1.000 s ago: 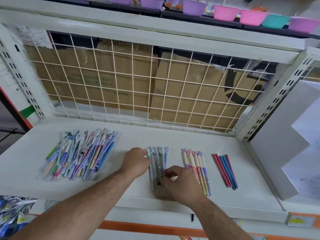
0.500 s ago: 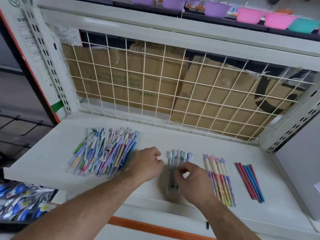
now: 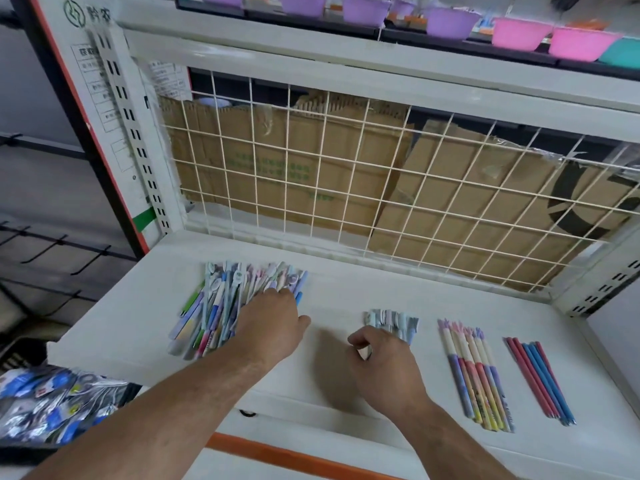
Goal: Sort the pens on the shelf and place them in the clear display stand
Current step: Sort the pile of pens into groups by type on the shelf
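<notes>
A mixed pile of colourful pens (image 3: 211, 306) lies on the left of the white shelf (image 3: 145, 306). My left hand (image 3: 273, 320) reaches onto the pile's right side, its fingertips touching the pens and its thumb spread out. A small group of pale blue pens (image 3: 393, 320) lies in the middle. My right hand (image 3: 381, 362) covers their lower ends, with curled fingers and thumb pinching them. To the right lie a row of pink and purple pens (image 3: 474, 372) and a row of slim red and blue pens (image 3: 536, 375). No clear display stand is in view.
A white wire grid (image 3: 346, 188) with cardboard behind it closes the shelf's back. Slotted uprights stand at both sides. Coloured bowls (image 3: 519, 32) sit on the shelf above. A bag of packaged goods (image 3: 52, 403) lies below at the left.
My left hand has moved left from beside the pale blue pens onto the mixed pile. My right hand stays on the pale blue pens. The view has swung left.
</notes>
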`<state>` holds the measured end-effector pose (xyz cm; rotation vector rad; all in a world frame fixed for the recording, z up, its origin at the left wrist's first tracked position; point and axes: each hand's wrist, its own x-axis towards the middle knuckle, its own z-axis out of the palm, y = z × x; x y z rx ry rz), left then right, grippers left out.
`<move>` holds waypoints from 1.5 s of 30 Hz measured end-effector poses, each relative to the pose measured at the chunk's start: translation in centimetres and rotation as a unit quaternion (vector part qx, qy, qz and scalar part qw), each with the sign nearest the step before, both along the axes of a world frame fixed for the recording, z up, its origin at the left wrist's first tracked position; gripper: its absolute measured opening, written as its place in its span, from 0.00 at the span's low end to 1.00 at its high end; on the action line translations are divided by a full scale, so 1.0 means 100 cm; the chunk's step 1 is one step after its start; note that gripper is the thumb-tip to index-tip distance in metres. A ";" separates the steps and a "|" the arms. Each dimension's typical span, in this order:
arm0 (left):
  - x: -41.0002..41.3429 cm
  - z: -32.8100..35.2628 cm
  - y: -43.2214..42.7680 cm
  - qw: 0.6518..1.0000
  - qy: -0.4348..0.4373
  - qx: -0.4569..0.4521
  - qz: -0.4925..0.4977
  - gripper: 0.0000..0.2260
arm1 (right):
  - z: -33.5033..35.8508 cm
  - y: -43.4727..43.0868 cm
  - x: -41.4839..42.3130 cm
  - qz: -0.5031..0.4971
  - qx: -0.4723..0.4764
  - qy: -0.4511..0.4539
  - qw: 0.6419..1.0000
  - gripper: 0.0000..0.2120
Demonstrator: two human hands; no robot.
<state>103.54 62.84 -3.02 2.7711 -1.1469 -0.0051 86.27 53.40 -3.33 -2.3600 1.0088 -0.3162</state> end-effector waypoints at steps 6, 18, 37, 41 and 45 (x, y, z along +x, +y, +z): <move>0.004 0.002 -0.008 0.999 0.036 -0.001 -0.019 0.16 | -0.004 0.003 0.006 -0.007 0.012 -0.016 1.000 0.05; 0.012 -0.001 -0.024 0.992 0.126 -0.004 0.016 0.14 | -0.007 0.002 0.006 -0.032 0.034 -0.031 0.998 0.03; -0.008 -0.002 -0.032 0.972 -0.015 0.218 -0.083 0.14 | -0.001 0.002 -0.007 -0.021 0.062 -0.053 0.996 0.04; -0.016 -0.002 -0.034 0.973 -0.015 0.221 -0.064 0.17 | 0.000 0.001 -0.013 -0.013 0.058 -0.044 0.997 0.04; -0.018 -0.007 -0.038 0.991 0.037 0.132 0.004 0.16 | 0.001 -0.001 -0.018 -0.007 0.052 -0.045 0.998 0.05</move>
